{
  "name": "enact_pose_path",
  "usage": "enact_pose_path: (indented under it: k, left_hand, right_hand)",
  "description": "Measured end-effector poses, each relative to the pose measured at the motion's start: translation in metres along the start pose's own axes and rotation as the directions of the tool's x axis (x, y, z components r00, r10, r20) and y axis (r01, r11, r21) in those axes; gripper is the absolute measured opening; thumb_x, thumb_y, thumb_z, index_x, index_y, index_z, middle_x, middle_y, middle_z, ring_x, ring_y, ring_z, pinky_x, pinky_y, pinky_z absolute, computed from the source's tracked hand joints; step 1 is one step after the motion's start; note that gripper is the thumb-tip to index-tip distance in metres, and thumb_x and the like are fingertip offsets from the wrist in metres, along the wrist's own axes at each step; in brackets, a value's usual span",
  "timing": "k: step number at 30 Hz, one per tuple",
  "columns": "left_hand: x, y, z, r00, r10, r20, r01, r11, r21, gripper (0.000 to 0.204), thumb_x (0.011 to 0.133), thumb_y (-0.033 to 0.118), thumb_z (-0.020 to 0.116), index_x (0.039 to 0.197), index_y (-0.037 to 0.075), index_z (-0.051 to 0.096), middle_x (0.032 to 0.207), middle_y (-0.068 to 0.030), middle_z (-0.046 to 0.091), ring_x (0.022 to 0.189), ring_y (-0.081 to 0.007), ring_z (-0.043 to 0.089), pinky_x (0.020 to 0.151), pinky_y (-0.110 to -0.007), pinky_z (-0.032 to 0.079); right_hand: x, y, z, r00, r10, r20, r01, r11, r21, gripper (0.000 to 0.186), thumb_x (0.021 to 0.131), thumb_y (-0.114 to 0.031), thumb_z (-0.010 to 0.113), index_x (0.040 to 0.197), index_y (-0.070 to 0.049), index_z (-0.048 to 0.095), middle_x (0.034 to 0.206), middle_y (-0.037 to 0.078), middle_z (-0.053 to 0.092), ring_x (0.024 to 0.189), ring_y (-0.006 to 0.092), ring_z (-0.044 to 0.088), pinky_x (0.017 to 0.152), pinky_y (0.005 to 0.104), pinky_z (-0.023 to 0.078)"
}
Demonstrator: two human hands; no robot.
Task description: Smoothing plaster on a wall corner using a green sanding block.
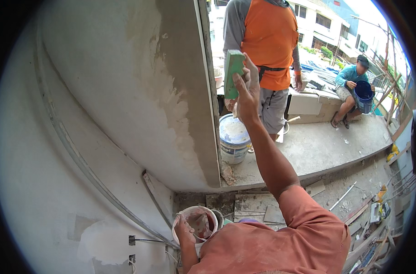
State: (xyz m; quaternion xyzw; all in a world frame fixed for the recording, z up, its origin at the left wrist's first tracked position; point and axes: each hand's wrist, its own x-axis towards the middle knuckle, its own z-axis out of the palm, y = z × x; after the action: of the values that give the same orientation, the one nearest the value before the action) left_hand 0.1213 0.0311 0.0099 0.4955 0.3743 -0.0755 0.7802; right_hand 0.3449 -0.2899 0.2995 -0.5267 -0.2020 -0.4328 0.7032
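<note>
My right hand [248, 91] is raised on an outstretched arm, its fingers closed round a green rectangular block [232, 73]; the block's exact kind is unclear. Close to the block is the edge of a wall [189, 82] with grey and whitish plaster patches. Low down near my body, my left hand [185, 229] grips the rim of a white bucket [194, 211]. Pale, pinkish-grey residue coats the bucket's inside, and something lies within that I cannot make out.
A person in an orange vest [269, 45] stands beyond the wall edge, beside a lidded pail [234, 137]. Farther right another seated person [356, 82] holds a dark blue bucket [363, 96]. A concrete ledge [317, 146] crosses behind; boards [258, 204] and debris litter the floor.
</note>
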Motion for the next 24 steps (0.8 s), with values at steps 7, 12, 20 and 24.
enact_pose_path:
  k: [7, 12, 20, 24]
  left_hand:
    - [-0.011, 0.009, 0.007, 0.997, 0.066, 0.032, -0.066, 0.998, 0.009, 0.030, 0.104, 0.037, 0.059, 0.087, 0.012, 0.054, 0.063, 0.0077, 0.028, 0.050, -0.0053, 0.026, 0.044, -0.025, 0.023]
    - [-0.008, 0.010, 0.002, 0.999, 0.042, 0.014, -0.042, 0.999, -0.006, 0.030, 0.104, 0.036, 0.059, 0.086, 0.013, 0.054, 0.064, 0.0074, 0.029, 0.050, -0.0056, 0.027, 0.044, -0.025, 0.023]
    - [0.005, 0.002, 0.006, 0.999, 0.034, 0.028, -0.034, 0.999, 0.006, 0.026, 0.101, 0.038, 0.059, 0.089, 0.014, 0.056, 0.066, 0.0079, 0.030, 0.051, -0.0060, 0.025, 0.048, -0.025, 0.024]
    - [0.011, 0.002, -0.003, 1.000, -0.004, 0.018, 0.004, 0.999, 0.037, 0.026, 0.101, 0.039, 0.059, 0.092, 0.015, 0.056, 0.066, 0.0082, 0.030, 0.051, -0.0054, 0.025, 0.047, -0.025, 0.025]
  right_hand:
    - [0.165, -0.085, 0.088, 0.928, -0.162, 0.335, 0.133, 0.985, 0.106, 0.060, 0.102, -0.019, 0.059, 0.156, -0.008, 0.034, 0.117, 0.007, 0.059, 0.096, 0.0127, 0.054, 0.086, 0.0310, 0.048]
    - [0.063, -0.024, 0.065, 0.990, -0.009, 0.141, 0.024, 0.994, -0.110, 0.056, 0.101, -0.019, 0.061, 0.151, -0.005, 0.040, 0.115, 0.011, 0.063, 0.100, 0.0121, 0.060, 0.085, 0.0286, 0.049]
    - [-0.128, 0.063, -0.060, 0.829, 0.557, -0.048, -0.543, 0.782, -0.306, 0.063, 0.097, -0.013, 0.062, 0.155, -0.004, 0.037, 0.124, 0.013, 0.060, 0.110, 0.0182, 0.057, 0.102, 0.0334, 0.043]
    - [-0.017, -0.018, -0.028, 0.955, -0.262, 0.138, 0.283, 0.670, -0.686, 0.080, 0.081, -0.013, 0.076, 0.152, -0.001, 0.042, 0.131, 0.017, 0.054, 0.121, 0.0301, 0.050, 0.107, 0.0435, 0.039]
